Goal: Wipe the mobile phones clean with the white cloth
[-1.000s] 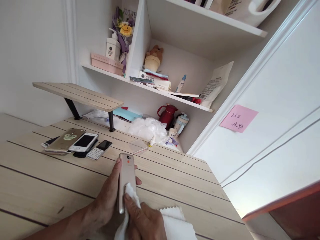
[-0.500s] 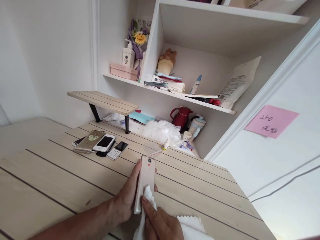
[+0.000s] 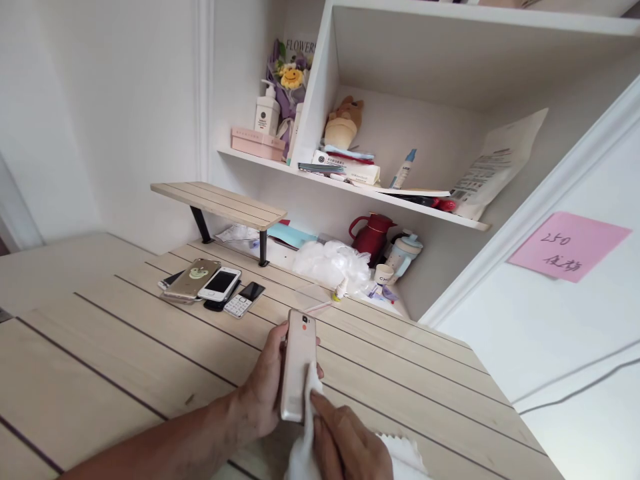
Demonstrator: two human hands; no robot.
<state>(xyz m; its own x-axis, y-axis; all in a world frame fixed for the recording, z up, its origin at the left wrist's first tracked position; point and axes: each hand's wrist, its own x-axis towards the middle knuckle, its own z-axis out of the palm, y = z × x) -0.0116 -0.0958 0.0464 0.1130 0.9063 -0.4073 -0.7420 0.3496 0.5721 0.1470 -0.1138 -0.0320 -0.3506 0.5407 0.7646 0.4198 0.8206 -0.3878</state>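
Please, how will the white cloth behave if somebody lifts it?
The white cloth will probably hang floppy, as it bunches into folds at the right hand. It is likely light, since its zigzag edge looks thin.

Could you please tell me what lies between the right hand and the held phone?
The head view shows a white cloth between the right hand and the phone.

- Held phone [image 3: 296,387], lower centre: pale gold back; orange-red dot [image 3: 305,327].
- Cloth [image 3: 301,457], bottom centre: plain white.
- Tabletop [image 3: 125,347], lower half: light beige, dark parallel lines.
- Cased phone [image 3: 186,285], left of centre: gold, pale green face motif.
- Keypad phone [image 3: 241,304], beside it to the right: white keys, black screen.
- Jug [image 3: 373,241], centre right: dark red.
- Note [image 3: 570,248], right: pink, dark handwriting.
- Smiling flower [image 3: 291,77], upper centre: yellow.
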